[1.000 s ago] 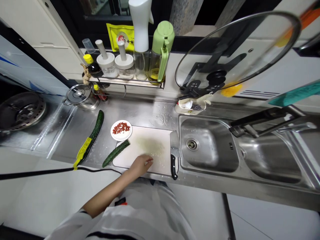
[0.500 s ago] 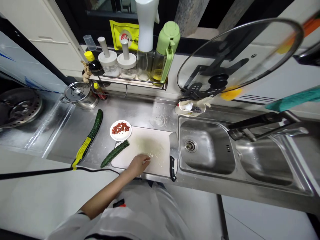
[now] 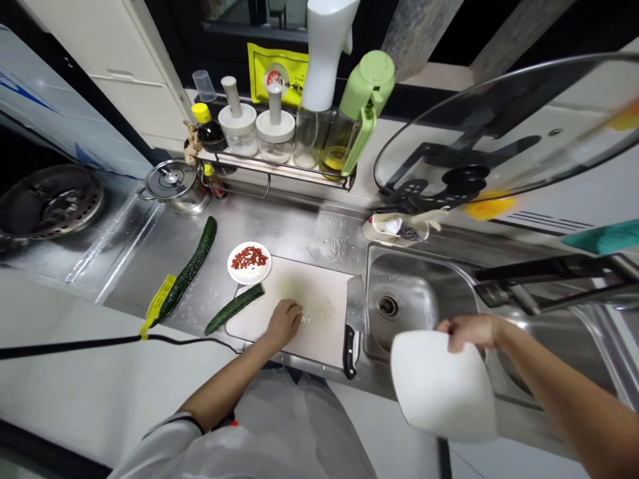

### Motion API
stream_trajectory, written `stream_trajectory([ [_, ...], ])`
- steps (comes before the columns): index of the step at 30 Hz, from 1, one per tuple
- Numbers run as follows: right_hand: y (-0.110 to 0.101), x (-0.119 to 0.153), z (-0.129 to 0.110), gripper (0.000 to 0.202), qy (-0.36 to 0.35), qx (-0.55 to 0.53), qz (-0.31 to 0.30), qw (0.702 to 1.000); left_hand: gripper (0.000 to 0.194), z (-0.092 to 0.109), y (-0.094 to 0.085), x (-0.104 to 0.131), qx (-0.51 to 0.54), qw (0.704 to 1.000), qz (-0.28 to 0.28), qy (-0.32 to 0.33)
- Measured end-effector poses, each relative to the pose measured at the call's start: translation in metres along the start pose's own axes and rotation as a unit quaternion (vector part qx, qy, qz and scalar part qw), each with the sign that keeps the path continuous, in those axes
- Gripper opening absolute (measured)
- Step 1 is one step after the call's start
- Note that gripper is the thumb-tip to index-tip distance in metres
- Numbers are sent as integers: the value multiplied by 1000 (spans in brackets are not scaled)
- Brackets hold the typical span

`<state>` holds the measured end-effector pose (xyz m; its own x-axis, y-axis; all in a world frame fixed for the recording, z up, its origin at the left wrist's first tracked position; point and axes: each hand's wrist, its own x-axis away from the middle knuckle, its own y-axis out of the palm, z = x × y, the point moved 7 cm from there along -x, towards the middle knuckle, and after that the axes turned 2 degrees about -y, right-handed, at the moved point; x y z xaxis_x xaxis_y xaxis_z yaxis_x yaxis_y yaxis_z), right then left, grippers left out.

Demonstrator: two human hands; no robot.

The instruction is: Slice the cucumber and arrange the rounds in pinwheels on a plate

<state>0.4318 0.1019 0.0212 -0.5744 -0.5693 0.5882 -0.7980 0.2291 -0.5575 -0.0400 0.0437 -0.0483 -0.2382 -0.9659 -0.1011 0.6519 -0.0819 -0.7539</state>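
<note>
My left hand [image 3: 285, 322] is over the middle of the white cutting board [image 3: 324, 339], its fingers curled in; what they hold, if anything, is hidden. Small wet pale bits lie by the fingertips. At the right, my right hand [image 3: 472, 330] grips the edge of a white squarish plate [image 3: 442, 392], tilted in front of the sink. A cut piece of cucumber [image 3: 234, 309] rests at the board's left edge. Behind it, a small white dish [image 3: 249, 275] holds red dried berries. A cleaver [image 3: 351, 349] with a black handle lies along the board's right edge.
A whole cucumber [image 3: 192, 269] with a yellow label lies left on the steel counter. The sink [image 3: 414, 286] and its faucet [image 3: 539, 283] are at the right. A lidded pot [image 3: 180, 189] stands at the back left, beneath a condiment rack [image 3: 299, 174]. A glass lid [image 3: 499, 120] hangs at the back right.
My right hand has come into view from the right with the white plate in it. My left hand stays on the board. The view has shifted slightly.
</note>
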Motion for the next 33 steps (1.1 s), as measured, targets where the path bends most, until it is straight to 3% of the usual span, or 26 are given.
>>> stream_trajectory([
  [2, 52, -1, -16, 20, 126, 4, -233, 964, 23, 0, 3, 2, -12, 1000, 5, 11],
  [3, 75, 4, -27, 22, 146, -2, -309, 940, 24, 1, 4, 3, -17, 1000, 6, 15],
  [5, 118, 11, -54, 26, 99, -36, -389, 915, 25, 1, 6, 5, -27, 999, 6, 21],
  [9, 200, 23, -80, 34, 5, -159, -409, 898, 25, 3, 6, 6, -38, 999, 3, 23],
  [14, 281, 33, -72, 46, 18, -327, -350, 878, 25, 6, 5, 5, -46, 999, -3, 26],
  [19, 307, 29, -59, 52, 46, -378, -272, 884, 26, 8, 4, 4, -46, 999, -8, 20],
  [33, 300, 18, -60, 32, -40, -219, -199, 954, 25, 9, 3, 3, -42, 999, -16, 16],
])
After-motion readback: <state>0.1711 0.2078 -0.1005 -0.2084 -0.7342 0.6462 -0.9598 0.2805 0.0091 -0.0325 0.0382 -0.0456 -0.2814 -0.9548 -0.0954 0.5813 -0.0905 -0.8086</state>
